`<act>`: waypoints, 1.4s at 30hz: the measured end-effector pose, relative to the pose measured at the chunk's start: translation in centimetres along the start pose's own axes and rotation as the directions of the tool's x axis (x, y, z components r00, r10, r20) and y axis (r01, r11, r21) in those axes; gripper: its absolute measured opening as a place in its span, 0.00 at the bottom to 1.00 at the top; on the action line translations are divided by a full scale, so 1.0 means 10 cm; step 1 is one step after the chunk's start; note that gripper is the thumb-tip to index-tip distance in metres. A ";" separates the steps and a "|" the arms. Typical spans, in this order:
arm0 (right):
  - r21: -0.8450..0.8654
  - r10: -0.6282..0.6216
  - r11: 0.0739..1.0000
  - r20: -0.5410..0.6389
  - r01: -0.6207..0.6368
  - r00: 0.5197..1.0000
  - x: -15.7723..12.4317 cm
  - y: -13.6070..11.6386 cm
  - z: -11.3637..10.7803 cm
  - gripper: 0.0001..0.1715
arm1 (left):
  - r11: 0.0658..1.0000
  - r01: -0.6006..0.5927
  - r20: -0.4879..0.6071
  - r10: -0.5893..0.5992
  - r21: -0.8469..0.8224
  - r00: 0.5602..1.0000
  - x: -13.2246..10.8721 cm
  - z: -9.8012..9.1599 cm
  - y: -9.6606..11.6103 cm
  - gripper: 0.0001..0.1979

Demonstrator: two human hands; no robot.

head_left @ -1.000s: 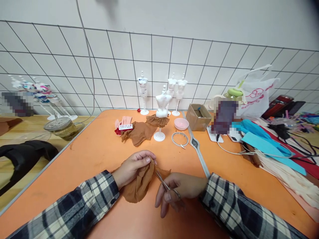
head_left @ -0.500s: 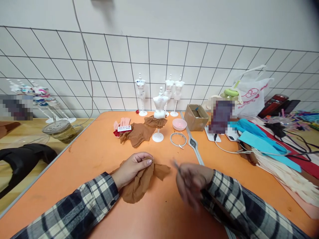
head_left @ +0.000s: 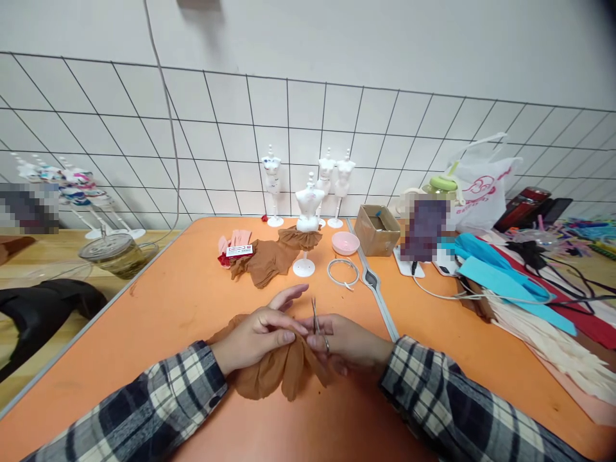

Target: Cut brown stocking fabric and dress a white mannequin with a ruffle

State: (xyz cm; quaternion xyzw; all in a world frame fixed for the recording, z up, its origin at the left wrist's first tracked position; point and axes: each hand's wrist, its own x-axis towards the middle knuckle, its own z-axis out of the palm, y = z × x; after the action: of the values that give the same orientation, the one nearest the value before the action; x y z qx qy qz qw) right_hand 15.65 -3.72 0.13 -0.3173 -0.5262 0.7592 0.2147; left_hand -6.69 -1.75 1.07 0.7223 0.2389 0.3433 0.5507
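Observation:
Brown crepe-like fabric (head_left: pixel 269 373) hangs in loose folds at the front of the orange table. My left hand (head_left: pixel 262 333) pinches its upper edge between thumb and index finger, the other fingers raised and spread. Touching the fabric's right end is my right hand (head_left: pixel 349 340), which keeps small scissors (head_left: pixel 315 316) hooked on its fingers, blades pointing up. Whether the right fingertips also grip the fabric is partly hidden. Beyond the hands stands a white mini dress form (head_left: pixel 308 202) with a ruffled brown skirt (head_left: pixel 301 237) around its lower part.
Behind lie more brown fabric (head_left: pixel 262 263) and a small labelled packet (head_left: pixel 239 251). A pink bowl (head_left: pixel 345 242), a wire coil (head_left: pixel 342 273) and a cardboard box (head_left: pixel 378 230) stand right of the form. Coloured fabric strips (head_left: pixel 520 282) cover the right side. A jar (head_left: pixel 113 252) is at left.
My right hand has come left with the scissors and now meets my left hand at the fabric. My left hand's outer fingers have lifted and spread.

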 end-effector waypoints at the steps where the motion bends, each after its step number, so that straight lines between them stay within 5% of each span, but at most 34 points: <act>1: 0.012 0.017 1.000 0.051 -0.017 0.999 0.00 0.01 -0.01 0.34 | 1.000 0.004 0.013 -0.004 -0.008 1.000 0.00 0.01 0.00 0.08; 3: -0.006 0.008 1.000 0.031 -0.008 0.999 0.01 0.00 -0.05 0.33 | 0.999 0.039 -0.003 -0.039 -0.019 0.999 0.01 0.02 0.00 0.10; 5: -0.066 -0.070 0.996 -0.108 0.063 0.992 0.02 -0.03 -0.10 0.32 | 0.991 0.134 -0.079 -0.134 -0.014 0.988 0.03 0.03 0.01 0.14; 9: -0.263 -0.286 0.944 -0.357 0.198 0.889 0.02 -0.11 -0.28 0.29 | 0.939 0.333 -0.268 -0.343 -0.082 0.900 0.06 0.05 0.02 0.26; 12: -0.437 -0.338 0.889 -0.429 0.135 0.838 0.03 -0.13 -0.41 0.27 | 0.902 0.409 -0.199 -0.430 -0.138 0.881 0.08 0.07 0.01 0.22; 17: -0.574 -0.354 0.817 -0.422 0.056 0.835 0.04 -0.08 -0.44 0.25 | 0.826 0.487 -0.084 -0.527 -0.285 0.845 0.07 0.08 -0.04 0.16; 21: -0.579 -0.541 0.792 -0.516 0.195 0.664 -0.06 -0.13 -0.39 0.27 | 0.785 0.458 -0.148 -0.556 -0.417 0.818 0.07 0.07 -0.02 0.16; 22: -0.552 -0.573 0.788 -0.495 0.272 0.654 -0.10 -0.16 -0.37 0.28 | 0.788 0.452 -0.172 -0.557 -0.418 0.812 0.07 0.07 -0.02 0.16; 25: -0.356 -0.420 0.864 -0.123 0.355 0.899 -0.19 -0.20 -0.29 0.33 | 0.798 0.446 -0.195 -0.553 -0.406 0.810 0.08 0.07 -0.01 0.16; 27: -0.322 -0.338 0.888 0.023 0.327 0.941 -0.20 -0.18 -0.22 0.34 | 0.798 0.432 -0.179 -0.540 -0.419 0.823 0.08 0.07 -0.01 0.16; 29: -0.402 -0.462 0.830 -0.105 0.388 0.881 -0.18 -0.13 -0.19 0.31 | 0.793 0.424 -0.170 -0.537 -0.438 0.826 0.09 0.06 -0.01 0.17; 32: -0.504 -0.700 0.705 -0.378 0.500 0.606 -0.17 -0.07 -0.18 0.26 | 0.790 0.441 -0.203 -0.559 -0.427 0.804 0.10 0.05 -0.04 0.15; 33: -0.507 -0.726 0.682 -0.386 0.527 0.569 -0.19 -0.07 -0.19 0.25 | 0.791 0.453 -0.220 -0.568 -0.411 0.793 0.10 0.05 -0.05 0.14; 34: -0.501 -0.728 0.676 -0.336 0.540 0.598 -0.21 -0.08 -0.19 0.25 | 0.792 0.467 -0.233 -0.577 -0.393 0.783 0.10 0.04 -0.06 0.15; 37: -0.522 -0.533 0.717 0.015 0.461 0.846 -0.24 -0.10 -0.13 0.26 | 0.768 0.510 -0.234 -0.617 -0.387 0.752 0.10 0.03 -0.08 0.16; 38: -0.554 -0.430 0.723 0.109 0.413 0.896 -0.24 -0.11 -0.10 0.26 | 0.756 0.520 -0.228 -0.630 -0.396 0.742 0.10 0.02 -0.08 0.16; 40: -0.633 -0.308 0.688 0.186 0.354 0.933 -0.19 -0.10 -0.05 0.29 | 0.748 0.532 -0.227 -0.642 -0.398 0.733 0.11 0.02 -0.07 0.16; 42: -0.698 -0.369 0.635 0.104 0.332 0.924 -0.13 -0.07 -0.03 0.36 | 0.759 0.531 -0.242 -0.634 -0.377 0.735 0.11 0.02 -0.05 0.17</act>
State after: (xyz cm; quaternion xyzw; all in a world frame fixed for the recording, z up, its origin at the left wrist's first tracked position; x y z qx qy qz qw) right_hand 16.83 -4.14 1.07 -0.2847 -0.8211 0.4364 0.2329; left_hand -5.85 -0.92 0.80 0.4487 0.4986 0.3062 0.6755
